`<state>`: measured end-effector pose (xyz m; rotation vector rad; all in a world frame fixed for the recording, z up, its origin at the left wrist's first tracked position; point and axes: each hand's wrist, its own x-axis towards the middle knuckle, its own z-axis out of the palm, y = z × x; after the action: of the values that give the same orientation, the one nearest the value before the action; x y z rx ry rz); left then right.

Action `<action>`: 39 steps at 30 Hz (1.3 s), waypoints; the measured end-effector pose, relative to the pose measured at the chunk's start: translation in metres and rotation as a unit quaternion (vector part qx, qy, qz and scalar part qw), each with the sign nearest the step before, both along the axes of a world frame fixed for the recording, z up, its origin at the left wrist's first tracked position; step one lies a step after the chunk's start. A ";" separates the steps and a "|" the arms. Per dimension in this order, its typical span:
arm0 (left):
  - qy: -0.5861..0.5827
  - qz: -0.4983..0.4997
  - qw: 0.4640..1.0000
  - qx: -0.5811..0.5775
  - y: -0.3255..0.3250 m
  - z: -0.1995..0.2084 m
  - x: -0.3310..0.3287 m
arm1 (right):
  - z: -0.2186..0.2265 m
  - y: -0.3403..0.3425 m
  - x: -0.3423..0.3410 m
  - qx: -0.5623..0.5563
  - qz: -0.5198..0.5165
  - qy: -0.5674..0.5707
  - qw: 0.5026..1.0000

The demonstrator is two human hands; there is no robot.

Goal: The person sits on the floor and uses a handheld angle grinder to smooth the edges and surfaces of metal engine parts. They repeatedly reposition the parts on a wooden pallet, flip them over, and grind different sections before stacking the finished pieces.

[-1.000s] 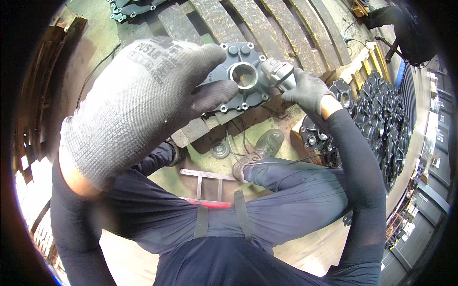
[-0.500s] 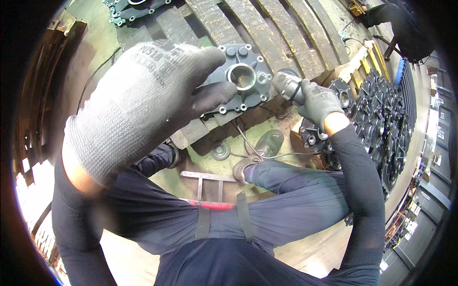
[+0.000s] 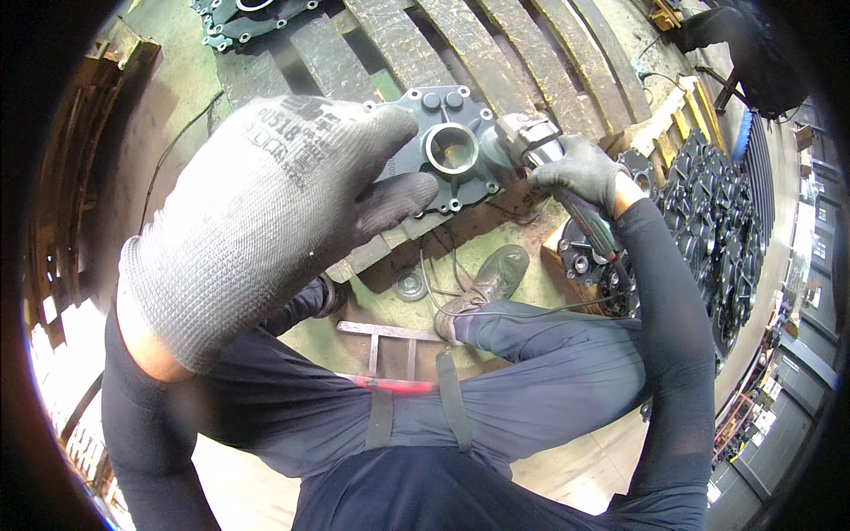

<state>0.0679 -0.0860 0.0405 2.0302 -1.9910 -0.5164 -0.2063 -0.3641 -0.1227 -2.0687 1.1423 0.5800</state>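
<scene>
My right hand [image 3: 580,177], in a grey glove, is wrapped round an angle grinder [image 3: 531,134]. The grinder's head is against or just over the right side of a dark metal housing [image 3: 431,104]; contact is hard to judge. This housing has a round bore in its middle and bolt holes round its rim, and it lies on a slatted wooden pallet [image 3: 478,53]. Large in the view at left, my left hand [image 3: 274,186] is gloved too, thumb and fingers apart, with nothing visible between them. It covers the housing's left part.
Another housing [image 3: 248,19] lies on the pallet's far left. At right, a big heap of dark metal castings [image 3: 717,221] stands beside a wooden crate edge. The grinder's cable [image 3: 531,314] crosses above my leg. A small round disc [image 3: 410,285] is on the floor. Someone in dark clothing [image 3: 744,53] is at the far right.
My right hand has turned the grinder, so its body now slants down to the right and its head meets the housing's right side. The left hand has shifted slightly down.
</scene>
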 end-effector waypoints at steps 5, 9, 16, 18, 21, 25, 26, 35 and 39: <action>0.004 -0.010 1.000 -0.005 -0.002 0.000 0.001 | -0.007 -0.008 -0.006 0.057 -0.014 -0.009 0.998; 0.017 -0.023 1.000 0.001 -0.005 0.002 0.001 | -0.013 -0.011 -0.021 0.116 -0.072 -0.023 0.990; 0.008 -0.022 1.000 -0.021 -0.002 -0.002 0.001 | 0.032 0.024 -0.040 0.255 -0.153 0.004 0.955; 0.014 -0.016 0.999 -0.025 -0.004 -0.004 -0.001 | 0.034 0.034 -0.053 0.286 -0.170 -0.043 0.942; -0.009 -0.053 0.998 -0.030 -0.013 0.002 0.001 | 0.027 0.038 -0.069 0.230 -0.126 -0.089 0.961; 0.002 -0.050 0.996 -0.072 -0.021 -0.004 -0.001 | 0.019 0.054 -0.056 0.281 -0.290 -0.185 0.896; 0.001 -0.054 0.995 -0.079 -0.022 -0.002 0.000 | 0.015 0.052 -0.053 0.289 -0.321 -0.177 0.884; -0.015 -0.058 0.995 -0.080 -0.022 -0.011 0.002 | -0.002 0.061 -0.025 0.315 -0.384 -0.169 0.852; 0.000 -0.061 0.992 -0.114 -0.019 -0.014 0.003 | -0.007 0.074 -0.023 0.318 -0.414 -0.175 0.835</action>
<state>0.0710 -0.1047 0.0269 1.7819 -2.0763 -0.2959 -0.2297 -0.2902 -0.1293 -0.9141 1.2537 0.0976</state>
